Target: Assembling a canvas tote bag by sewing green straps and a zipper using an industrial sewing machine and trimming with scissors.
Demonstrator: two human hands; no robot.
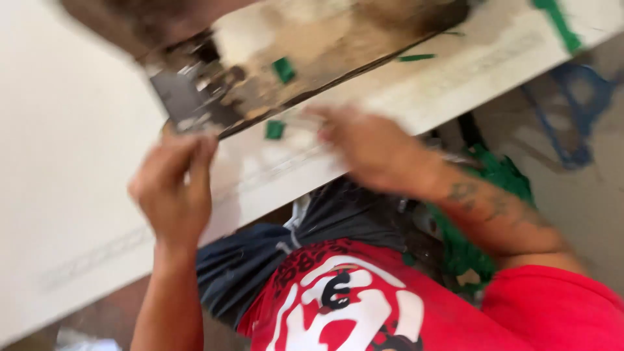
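The view is motion-blurred. My left hand (pixel 172 188) is closed around the handle of a scraper, and its grey metal blade (pixel 177 97) lies against a brown, worn patch (pixel 312 45) on a white panel (pixel 71 143). My right hand (pixel 370 146) rests flat on the panel's lower strip, fingers stretched to the left, and appears to hold nothing. Small green tape bits (pixel 275 129) stick to the panel between my hands, and another green tape piece (pixel 283 69) sits on the brown patch.
My red printed shirt (pixel 364 305) and a dark cloth (pixel 260 260) fill the lower middle. Green material (pixel 494 175) lies behind my right forearm. A blue cord (pixel 578 110) lies on the grey floor at the right. A green tape strip (pixel 559 23) crosses the panel's top right.
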